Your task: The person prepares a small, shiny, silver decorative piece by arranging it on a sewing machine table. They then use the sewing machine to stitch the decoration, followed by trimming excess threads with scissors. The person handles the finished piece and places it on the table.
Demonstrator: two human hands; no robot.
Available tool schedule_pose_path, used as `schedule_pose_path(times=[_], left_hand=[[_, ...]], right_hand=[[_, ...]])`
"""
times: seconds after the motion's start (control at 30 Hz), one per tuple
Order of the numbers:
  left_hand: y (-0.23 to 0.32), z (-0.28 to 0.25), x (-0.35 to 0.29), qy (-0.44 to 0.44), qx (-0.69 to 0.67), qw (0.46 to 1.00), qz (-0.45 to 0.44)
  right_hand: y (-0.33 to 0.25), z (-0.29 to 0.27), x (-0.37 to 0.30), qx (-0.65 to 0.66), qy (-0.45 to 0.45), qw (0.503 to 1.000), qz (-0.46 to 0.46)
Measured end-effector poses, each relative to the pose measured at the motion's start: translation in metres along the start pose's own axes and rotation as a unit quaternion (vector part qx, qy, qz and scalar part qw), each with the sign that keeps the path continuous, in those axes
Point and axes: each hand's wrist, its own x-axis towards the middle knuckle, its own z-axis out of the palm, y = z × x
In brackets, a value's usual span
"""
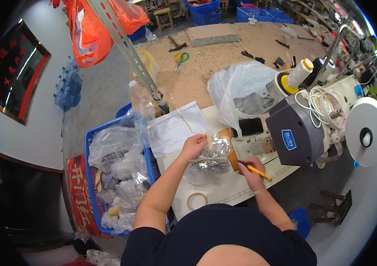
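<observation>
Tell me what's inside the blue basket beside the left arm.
The blue plastic basket holds heaped clear plastic bags, with tan pieces showing among them. Whatever lies beneath the top bags is covered.

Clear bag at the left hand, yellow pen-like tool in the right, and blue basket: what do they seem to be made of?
Clear bag: thin, glossy plastic film, going by its transparency and crinkled highlights.
Yellow pen-like tool: probably hard plastic, from its even colour; the finish is too small to tell.
Blue basket: likely moulded rigid plastic, judging by its uniform colour and openwork wall.
</observation>
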Motion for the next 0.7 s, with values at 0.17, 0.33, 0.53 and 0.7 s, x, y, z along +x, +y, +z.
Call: schedule_pose_path(times=[0.17,0.33,0.53,0.7], left_hand=[[0.004,0.004,0.002,0.008,0.043,0.999,-0.008],[-0.006,0.003,0.002,0.028,0.047,0.998,0.002],[-0.002,0.007,-0.001,0.040,0.034,0.999,0.012],[-0.004,0.006,0.001,0.050,0.056,0.997,0.007]], right_hand=[[0.018,0.087,0.052,0.137,0.001,0.988,0.076],[0.023,0.104,0.062,0.053,-0.023,0.998,0.041],[0.026,0.107,0.059,0.027,-0.024,0.999,-0.012],[0.020,0.108,0.061,0.026,-0.033,0.999,-0.014]])
